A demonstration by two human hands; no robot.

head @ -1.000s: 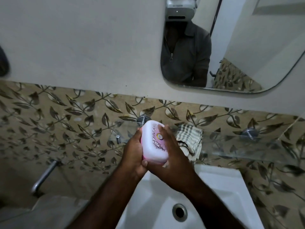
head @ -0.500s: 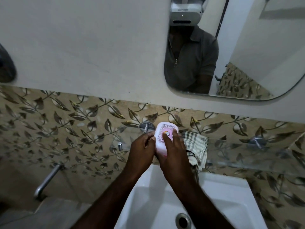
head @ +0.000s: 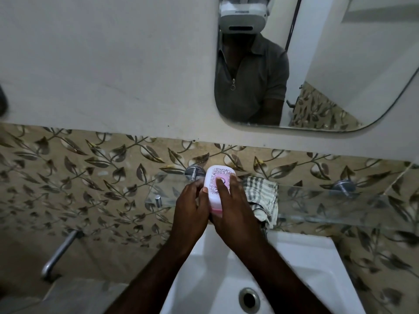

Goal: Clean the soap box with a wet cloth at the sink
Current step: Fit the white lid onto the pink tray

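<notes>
Since a second ago we have carried the pink soap box [head: 217, 189] up and away from the white sink [head: 306, 264], to the left end of the glass shelf [head: 340, 207]. Our left hand [head: 190, 207] grips its left side and our right hand [head: 231, 209] lies over its lid, fingers closed on it. Just right of it, the checked cloth [head: 263, 196] hangs over the shelf's front edge.

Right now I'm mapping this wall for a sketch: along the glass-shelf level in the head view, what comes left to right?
Wall tap → left shelf bracket → soap box → checked cloth → right shelf bracket.
</notes>
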